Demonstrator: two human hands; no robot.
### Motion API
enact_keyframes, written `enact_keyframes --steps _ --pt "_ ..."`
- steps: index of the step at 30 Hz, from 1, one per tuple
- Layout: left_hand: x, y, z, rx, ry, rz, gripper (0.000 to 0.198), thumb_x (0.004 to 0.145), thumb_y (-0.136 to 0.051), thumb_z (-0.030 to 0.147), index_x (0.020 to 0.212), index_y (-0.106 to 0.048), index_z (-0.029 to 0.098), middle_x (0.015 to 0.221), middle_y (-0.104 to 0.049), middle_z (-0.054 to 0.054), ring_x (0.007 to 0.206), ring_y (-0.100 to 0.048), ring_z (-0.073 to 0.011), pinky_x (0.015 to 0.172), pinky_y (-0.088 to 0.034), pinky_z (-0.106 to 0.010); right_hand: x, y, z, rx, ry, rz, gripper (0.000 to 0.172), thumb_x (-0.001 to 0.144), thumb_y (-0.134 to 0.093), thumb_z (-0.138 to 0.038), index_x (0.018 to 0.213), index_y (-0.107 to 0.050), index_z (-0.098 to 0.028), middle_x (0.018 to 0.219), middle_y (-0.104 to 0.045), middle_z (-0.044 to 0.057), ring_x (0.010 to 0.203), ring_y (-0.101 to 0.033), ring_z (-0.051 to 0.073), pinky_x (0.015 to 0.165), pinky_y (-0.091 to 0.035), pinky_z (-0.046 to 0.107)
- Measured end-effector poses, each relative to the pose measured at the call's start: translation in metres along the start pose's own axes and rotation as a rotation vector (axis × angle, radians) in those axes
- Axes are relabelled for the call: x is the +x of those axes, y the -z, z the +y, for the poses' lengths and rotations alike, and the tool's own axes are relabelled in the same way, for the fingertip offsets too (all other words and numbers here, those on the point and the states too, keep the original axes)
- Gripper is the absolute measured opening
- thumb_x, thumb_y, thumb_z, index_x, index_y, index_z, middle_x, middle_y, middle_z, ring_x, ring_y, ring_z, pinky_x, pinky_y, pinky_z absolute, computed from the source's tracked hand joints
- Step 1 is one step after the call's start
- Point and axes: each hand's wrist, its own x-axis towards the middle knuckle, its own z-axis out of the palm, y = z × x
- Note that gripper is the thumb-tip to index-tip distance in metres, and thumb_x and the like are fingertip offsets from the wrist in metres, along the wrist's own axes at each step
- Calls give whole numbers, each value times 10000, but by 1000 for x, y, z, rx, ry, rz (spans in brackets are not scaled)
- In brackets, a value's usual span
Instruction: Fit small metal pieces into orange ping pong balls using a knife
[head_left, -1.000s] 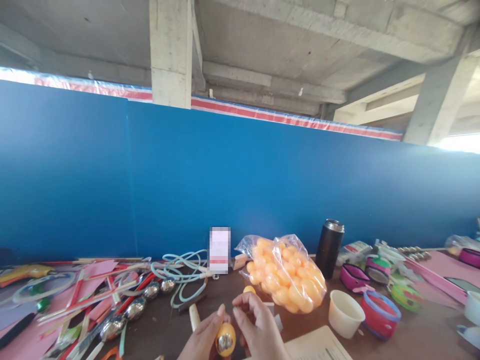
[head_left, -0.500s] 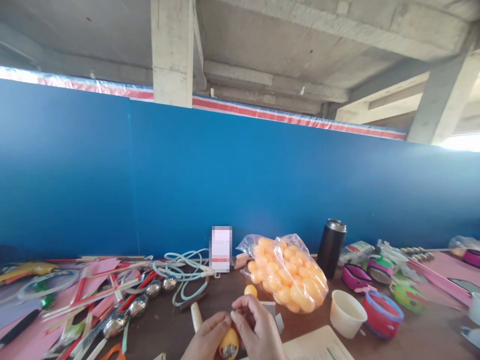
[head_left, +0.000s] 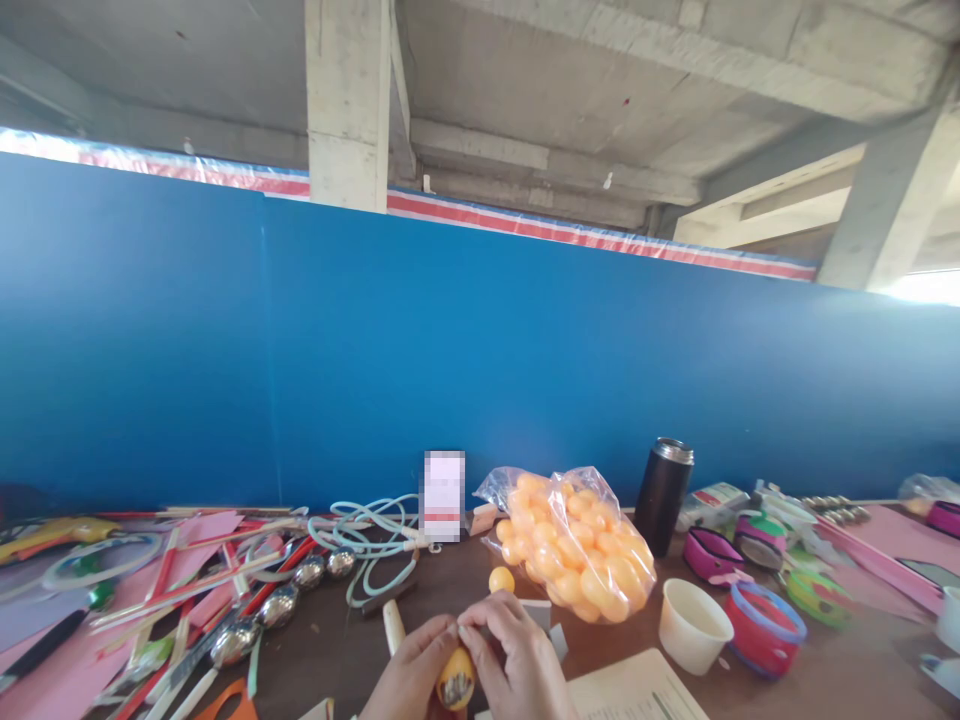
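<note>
Toward the bench's (head_left: 847,680) near edge, a person's left hand (head_left: 411,672) grips a silver-patched orange ball (head_left: 455,682), the right hand's (head_left: 523,655) fingers closed beside it; open bench lies right of the cream cup (head_left: 695,645).

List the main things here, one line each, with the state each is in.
Yellow-and-silver ball: held, silver part facing the camera
Left hand: fingers closed on that ball
Right hand: fingertips meeting the left's above it
Loose orange ball: resting outside the bag
Clear bag: full of orange balls
Black bottle: upright
Cream cup: upright, open-topped
</note>
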Motion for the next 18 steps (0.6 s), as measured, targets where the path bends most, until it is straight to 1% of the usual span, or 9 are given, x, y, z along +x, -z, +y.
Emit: enact_keyframes --steps 4,8,11,14,18 --pt "0 2 1 36 -7 -8 390 662 -626 559 706 -514 189 472 -514 42 347 -484 -81 320 -322 -162 0 2 -1 -46 5 -47 178 870 -441 -256 901 -613 -224 874 -601 43 785 -603 161 713 -447 239" --pt "1 3 0 58 -16 -14 407 663 -613 575 713 -507 185 470 -519 40 342 -476 -78 321 -330 -164 1 4 2 -22 -33 -58 135 841 -498 -247 889 -623 -231 866 -612 24 762 -598 149 688 -444 228" --pt "1 2 -1 68 -11 7 403 661 -620 569 732 -514 186 475 -524 44 339 -475 -73 322 -324 -159 2 4 4 27 -102 -52 89 806 -557 -246 845 -637 -245 815 -618 -4 717 -586 138 627 -436 209" --pt "1 0 -1 111 -26 13 416 651 -621 584 700 -521 182 466 -516 42 332 -472 -73 311 -303 -155 2 3 6 81 -147 -54 70 794 -575 -258 810 -641 -242 780 -618 -11 657 -578 129 556 -426 199" --pt "-2 -1 7 121 -47 37 453 651 -595 614 715 -567 166 489 -515 34 352 -481 -85 303 -319 -170 3 2 7 175 -175 -31 130 834 -512 -298 862 -613 -221 786 -612 2 510 -542 96 459 -413 194"
